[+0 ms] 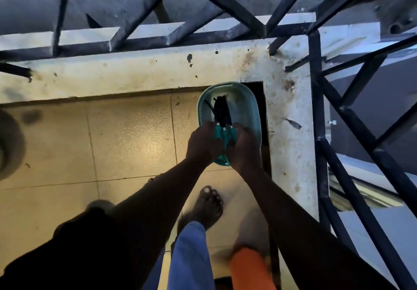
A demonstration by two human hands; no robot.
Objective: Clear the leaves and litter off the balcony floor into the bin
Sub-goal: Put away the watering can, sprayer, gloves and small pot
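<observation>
Left hand (204, 142) and right hand (242, 148) grip teal-handled tool (223, 132) over bin (248, 104).

I recorded the floor tiles (130, 136) as smooth and glossy, throwing back a sheen; the kerb (135, 73) as painted concrete, matt, rough and stained; the railing (316, 91) as dark painted metal, dull and scuffed; the bin (247, 104) as smooth teal plastic; the tool (223, 134) as teal plastic with bright metal rivets; the trouser leg (189, 256) as matt blue cloth.
</observation>
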